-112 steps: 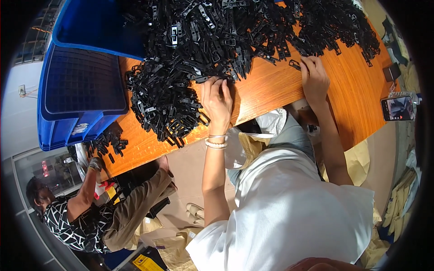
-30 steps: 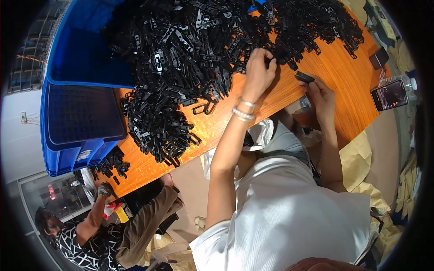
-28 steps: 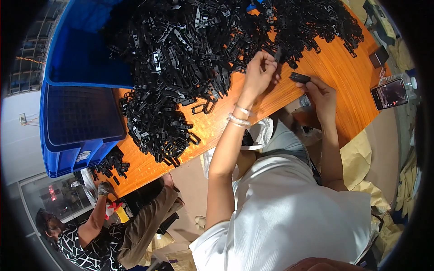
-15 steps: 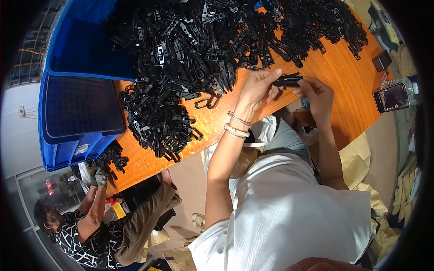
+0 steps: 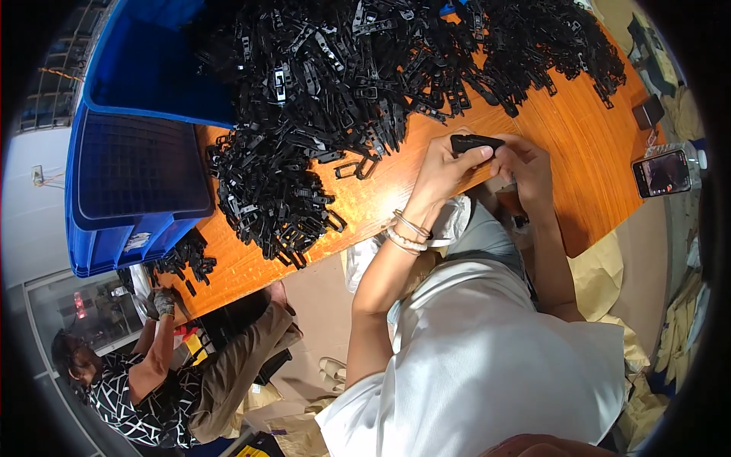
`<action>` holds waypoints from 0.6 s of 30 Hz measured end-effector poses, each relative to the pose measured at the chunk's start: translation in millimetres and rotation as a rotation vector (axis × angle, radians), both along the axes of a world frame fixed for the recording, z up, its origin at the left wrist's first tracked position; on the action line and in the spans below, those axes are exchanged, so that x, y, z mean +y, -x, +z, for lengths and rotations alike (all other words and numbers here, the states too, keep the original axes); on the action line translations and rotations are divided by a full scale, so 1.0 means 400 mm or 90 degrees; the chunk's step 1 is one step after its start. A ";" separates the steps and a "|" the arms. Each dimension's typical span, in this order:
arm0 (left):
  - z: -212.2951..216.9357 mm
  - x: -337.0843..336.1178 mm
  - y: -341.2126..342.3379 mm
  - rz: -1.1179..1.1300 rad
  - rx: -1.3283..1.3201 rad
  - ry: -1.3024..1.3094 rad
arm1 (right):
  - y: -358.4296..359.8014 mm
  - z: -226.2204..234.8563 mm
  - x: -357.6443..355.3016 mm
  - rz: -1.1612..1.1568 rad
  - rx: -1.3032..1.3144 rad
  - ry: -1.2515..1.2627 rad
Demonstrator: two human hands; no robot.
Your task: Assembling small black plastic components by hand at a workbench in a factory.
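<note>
My left hand (image 5: 442, 171), with bracelets at its wrist, grips a flat, dark black plastic piece (image 5: 474, 142) over the near edge of the table. Its thumb presses on the piece's face. At the right end of the same piece, the fingers of my right hand (image 5: 529, 171) are pinched together, partly hiding it. Beyond my hands lies a big heap of black plastic clip-like parts (image 5: 335, 68), with a smaller mound (image 5: 270, 198) of them nearer the left. A few loose frame-shaped parts (image 5: 356, 167) lie at the heap's near edge.
Blue plastic crates (image 5: 141, 183) stand at the left. A phone (image 5: 661, 174) leans by a bottle (image 5: 697, 158) at the right edge, near a small dark box (image 5: 647, 112). At the lower left a co-worker with gloved hands (image 5: 164, 301) sits at the wooden table (image 5: 579, 145).
The black piece has turned so its broad flat face shows. My hands have come closer together, the left thumb now lying across the piece. The co-worker's hands moved slightly.
</note>
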State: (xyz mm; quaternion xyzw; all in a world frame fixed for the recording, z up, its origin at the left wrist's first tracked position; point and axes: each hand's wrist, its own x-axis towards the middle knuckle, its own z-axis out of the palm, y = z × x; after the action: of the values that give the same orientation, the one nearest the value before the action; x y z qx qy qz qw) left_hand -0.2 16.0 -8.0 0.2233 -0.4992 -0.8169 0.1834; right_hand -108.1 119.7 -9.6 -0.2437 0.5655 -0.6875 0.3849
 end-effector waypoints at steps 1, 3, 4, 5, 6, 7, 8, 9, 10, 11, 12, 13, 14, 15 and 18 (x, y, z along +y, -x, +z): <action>-0.004 -0.001 0.001 -0.010 0.026 -0.019 | -0.002 -0.002 0.001 0.004 -0.019 0.014; -0.001 -0.003 0.006 -0.022 0.023 -0.008 | -0.008 -0.005 0.000 -0.018 0.001 0.012; 0.003 -0.005 0.010 -0.033 0.020 0.002 | -0.007 -0.006 0.000 -0.040 0.021 0.011; 0.005 -0.013 0.018 -0.036 0.021 0.002 | 0.000 -0.009 -0.001 -0.042 0.022 0.011; 0.005 -0.030 0.029 -0.058 0.005 0.105 | 0.007 -0.013 -0.003 -0.059 0.020 0.004; 0.006 -0.051 0.042 -0.077 -0.011 0.208 | 0.011 -0.015 -0.004 -0.072 0.018 -0.002; -0.012 -0.084 0.061 -0.049 0.004 0.305 | 0.015 -0.023 0.002 -0.073 0.018 -0.001; -0.029 -0.121 0.087 0.022 -0.023 0.414 | 0.025 -0.038 0.009 -0.099 0.004 0.000; -0.040 -0.157 0.111 0.095 -0.049 0.523 | 0.032 -0.048 0.015 -0.124 -0.010 0.000; -0.044 -0.195 0.131 0.164 -0.055 0.637 | 0.034 -0.053 0.016 -0.124 -0.009 0.003; -0.045 -0.230 0.147 0.237 -0.062 0.752 | 0.033 -0.056 0.015 -0.108 -0.010 -0.029; -0.047 -0.259 0.169 0.264 -0.118 0.807 | 0.033 -0.058 0.016 -0.094 -0.010 -0.061; -0.048 -0.283 0.187 0.293 -0.176 0.860 | 0.030 -0.062 0.013 -0.094 -0.008 -0.058; -0.041 -0.291 0.214 0.294 -0.295 0.861 | 0.030 -0.068 0.012 -0.073 -0.005 -0.068; -0.034 -0.296 0.273 0.264 -0.525 0.902 | 0.014 -0.101 0.001 -0.047 0.000 -0.086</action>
State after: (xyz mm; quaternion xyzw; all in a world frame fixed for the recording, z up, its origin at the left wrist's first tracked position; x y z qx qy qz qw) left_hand -109.6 -102.3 -21.5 0.4226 -0.8693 -0.1135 0.2296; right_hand -113.8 120.3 -50.0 -0.1962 0.6190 -0.6615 0.3752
